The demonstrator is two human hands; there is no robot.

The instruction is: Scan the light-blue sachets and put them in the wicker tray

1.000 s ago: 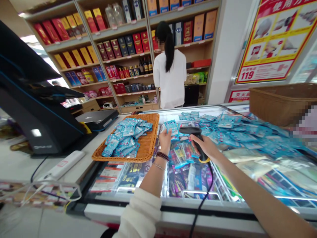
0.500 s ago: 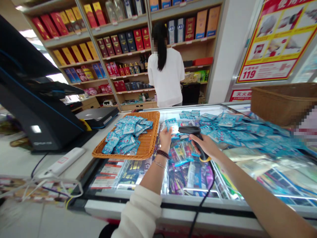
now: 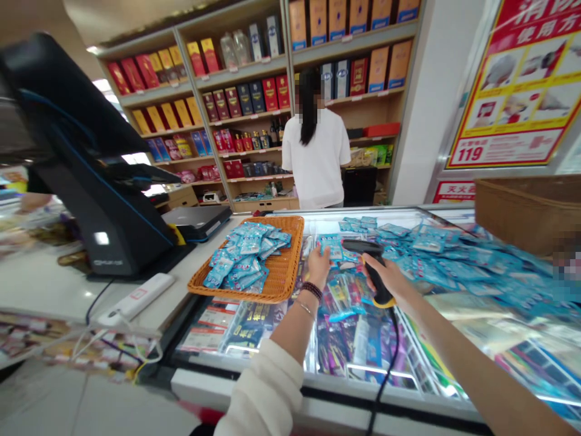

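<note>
My left hand [image 3: 319,267] pinches the edge of a small blue packet [image 3: 331,246] above the glass top of the freezer. Wrapped around the handle of a black barcode scanner [image 3: 362,246] is my right hand [image 3: 388,277]. The scanner's head points left at the packet, close to it. To the left of my left hand, an orange wicker basket [image 3: 282,280] holds a heap of similar blue packets [image 3: 247,251]. More blue packets [image 3: 431,242] lie spread over the glass to the right of the scanner.
The scanner's cord [image 3: 391,357] hangs over the freezer's front edge. Left of the basket stand a black checkout terminal [image 3: 109,236], a flat grey device [image 3: 200,221] and a white power strip [image 3: 136,298]. A brown basket [image 3: 521,212] sits far right. A person in white [image 3: 315,160] stands behind, at the shelves.
The view has shifted, so the scene sits lower and farther right. A bright patch on the packet in my left hand has gone. Both hands keep their holds.
</note>
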